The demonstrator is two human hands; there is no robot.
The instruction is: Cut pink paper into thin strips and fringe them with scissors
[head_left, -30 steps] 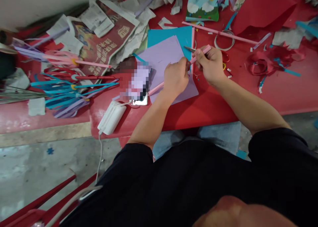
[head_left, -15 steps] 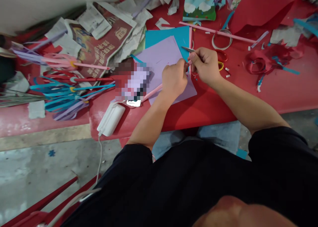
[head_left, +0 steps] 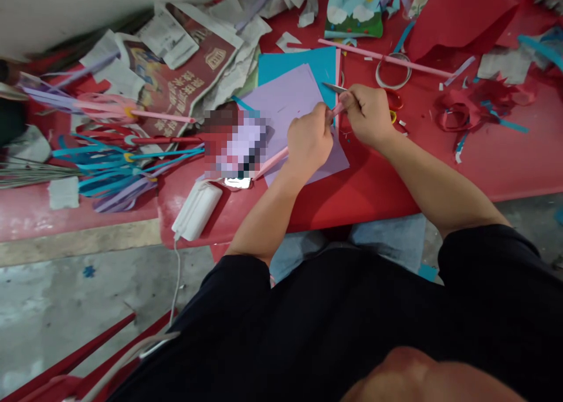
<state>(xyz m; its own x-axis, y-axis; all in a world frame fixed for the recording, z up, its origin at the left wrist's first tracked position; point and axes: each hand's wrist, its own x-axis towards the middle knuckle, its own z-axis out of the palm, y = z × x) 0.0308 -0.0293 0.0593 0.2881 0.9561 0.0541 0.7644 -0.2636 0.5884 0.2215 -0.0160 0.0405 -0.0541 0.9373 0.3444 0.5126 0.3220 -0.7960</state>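
Note:
My left hand [head_left: 310,138] is closed around a pink paper stick [head_left: 273,160]. The stick's lower part slants out below the hand toward a phone, and a short piece shows between my two hands. My right hand [head_left: 367,111] is closed, its thumb and fingertips at the upper end of the stick. It also holds scissors [head_left: 334,87], whose metal blades point left past the fingers while the red and yellow handles show on the other side. Underneath lie purple paper sheets [head_left: 285,97] on a blue sheet [head_left: 281,64].
A pixelated phone [head_left: 241,147] and a white power bank [head_left: 197,211] with a cable are left of my hands. Paper-strip flowers [head_left: 109,161] and newspaper [head_left: 176,67] cover the left side. A tape roll [head_left: 378,76], another pink stick [head_left: 417,66] and red paper [head_left: 461,20] lie right.
My right hand has shifted slightly right, away from the left. More of the pink stick shows between them. My left hand stays nearly in place.

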